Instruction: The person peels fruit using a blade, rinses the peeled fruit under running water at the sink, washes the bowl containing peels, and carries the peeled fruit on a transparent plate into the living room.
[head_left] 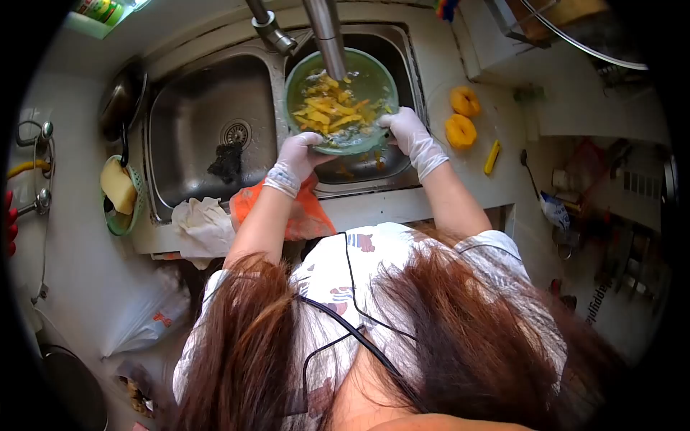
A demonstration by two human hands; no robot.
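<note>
Beneath the faucet [327, 39], left hand [298, 152] and right hand [408, 135] clamp the water-laden green bowl [345, 151] by its rim, where slickness could cause slipping, spilling yellow strips [329, 111].

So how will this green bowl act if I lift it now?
Probably heavy for its size, since the green bowl holds water and many yellow pieces. The load may slosh if tilted, because the top is open. It should stay fairly level with your left hand and right hand gripping opposite sides.
</note>
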